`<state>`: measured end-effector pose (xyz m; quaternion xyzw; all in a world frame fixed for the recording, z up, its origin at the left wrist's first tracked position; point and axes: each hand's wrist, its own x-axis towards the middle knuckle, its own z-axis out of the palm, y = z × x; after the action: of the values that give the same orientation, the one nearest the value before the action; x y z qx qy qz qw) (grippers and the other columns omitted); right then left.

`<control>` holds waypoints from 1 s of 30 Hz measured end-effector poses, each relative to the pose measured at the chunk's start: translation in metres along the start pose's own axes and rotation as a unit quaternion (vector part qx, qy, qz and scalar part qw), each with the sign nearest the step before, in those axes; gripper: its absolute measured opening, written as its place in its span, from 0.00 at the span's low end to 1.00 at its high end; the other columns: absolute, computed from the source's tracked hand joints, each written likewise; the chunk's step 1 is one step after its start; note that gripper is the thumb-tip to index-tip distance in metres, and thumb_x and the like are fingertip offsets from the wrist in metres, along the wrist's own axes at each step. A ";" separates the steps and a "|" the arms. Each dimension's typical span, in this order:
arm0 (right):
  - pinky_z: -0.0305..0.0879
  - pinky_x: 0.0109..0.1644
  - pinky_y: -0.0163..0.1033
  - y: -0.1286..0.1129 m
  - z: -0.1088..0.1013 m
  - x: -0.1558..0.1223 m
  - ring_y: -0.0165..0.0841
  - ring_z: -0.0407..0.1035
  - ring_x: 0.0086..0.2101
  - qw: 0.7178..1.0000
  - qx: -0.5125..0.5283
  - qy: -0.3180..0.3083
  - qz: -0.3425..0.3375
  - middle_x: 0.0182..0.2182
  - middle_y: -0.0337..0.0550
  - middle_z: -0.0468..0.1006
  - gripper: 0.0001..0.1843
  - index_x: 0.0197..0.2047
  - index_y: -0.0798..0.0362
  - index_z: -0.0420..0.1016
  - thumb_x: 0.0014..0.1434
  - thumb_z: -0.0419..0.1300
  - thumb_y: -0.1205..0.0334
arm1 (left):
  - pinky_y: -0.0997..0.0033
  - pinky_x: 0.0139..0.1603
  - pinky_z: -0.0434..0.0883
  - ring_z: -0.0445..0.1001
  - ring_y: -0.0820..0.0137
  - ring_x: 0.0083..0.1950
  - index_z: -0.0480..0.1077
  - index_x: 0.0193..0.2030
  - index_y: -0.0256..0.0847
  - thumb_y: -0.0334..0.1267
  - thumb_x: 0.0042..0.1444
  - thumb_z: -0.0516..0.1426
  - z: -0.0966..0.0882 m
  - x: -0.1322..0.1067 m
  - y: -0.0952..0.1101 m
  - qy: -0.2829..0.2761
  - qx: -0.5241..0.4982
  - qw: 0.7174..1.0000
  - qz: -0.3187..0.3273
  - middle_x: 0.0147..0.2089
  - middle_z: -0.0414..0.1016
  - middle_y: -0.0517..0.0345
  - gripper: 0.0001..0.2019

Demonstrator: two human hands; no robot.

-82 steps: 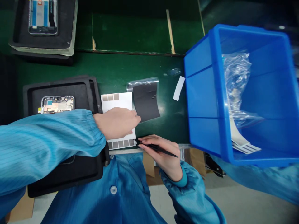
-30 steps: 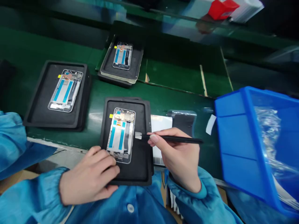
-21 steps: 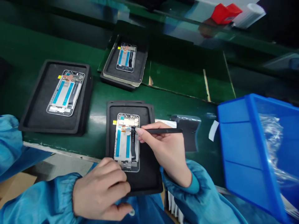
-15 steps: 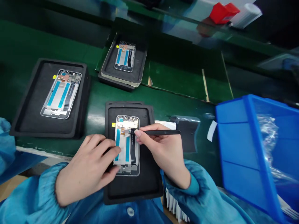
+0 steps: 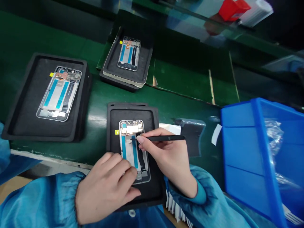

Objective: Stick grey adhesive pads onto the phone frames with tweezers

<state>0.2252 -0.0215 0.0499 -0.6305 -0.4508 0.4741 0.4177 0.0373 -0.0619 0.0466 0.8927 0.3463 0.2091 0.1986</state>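
Note:
An opened phone (image 5: 129,150), with its circuit board, blue strips and yellow tab showing, lies face down in a black tray (image 5: 114,114). My left hand (image 5: 108,186) bends its fingers over the phone's lower left side and steadies it. The thumb sticks out past the phone's bottom edge. My right hand (image 5: 167,158) pinches black tweezers (image 5: 166,138), held almost level. Their tips reach over the middle of the phone, below the board. What lies at the tips is too small to make out.
Another opened phone (image 5: 59,95) lies in a black tray (image 5: 21,98) at left, and a third phone (image 5: 129,53) in a stacked tray (image 5: 111,66) farther back. At right stand a blue bin (image 5: 242,152) with clear plastic inside and a dark sheet (image 5: 193,142) under film.
My left hand has moved right, its fingers now more curled. The phone has turned, its lower end swinging right. The tweezers stay over its middle. The view has shifted slightly.

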 end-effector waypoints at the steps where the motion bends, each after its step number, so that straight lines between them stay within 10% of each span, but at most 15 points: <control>1: 0.75 0.26 0.30 0.000 0.000 0.000 0.29 0.76 0.22 1.000 -0.003 -0.002 0.003 0.22 0.38 0.81 0.09 0.30 0.52 0.80 0.51 0.74 0.60 | 0.60 0.37 0.62 0.66 0.63 0.38 0.73 0.44 0.35 0.41 0.63 0.59 -0.002 0.000 -0.004 0.018 -0.007 1.000 -0.016 0.38 0.74 0.53 0.10; 7: 0.75 0.25 0.32 0.000 0.002 0.001 0.31 0.76 0.22 1.000 -0.014 -0.003 0.017 0.23 0.40 0.82 0.11 0.30 0.53 0.80 0.50 0.75 0.57 | 0.61 0.38 0.62 0.67 0.63 0.40 0.73 0.47 0.36 0.36 0.61 0.62 -0.006 -0.002 -0.028 0.101 0.043 0.989 -0.101 0.39 0.74 0.52 0.09; 30: 0.76 0.27 0.34 0.002 0.002 0.001 0.32 0.77 0.23 1.000 -0.010 0.002 0.023 0.26 0.42 0.83 0.11 0.30 0.52 0.80 0.49 0.75 0.57 | 0.60 0.38 0.63 0.67 0.63 0.40 0.74 0.45 0.37 0.34 0.60 0.62 -0.002 -0.001 -0.031 0.108 0.066 0.986 -0.104 0.39 0.74 0.51 0.07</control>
<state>0.2239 -0.0210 0.0475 -0.6460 -0.4401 0.4780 0.4006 0.0191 -0.0412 0.0321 0.8351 0.4698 0.2592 0.1215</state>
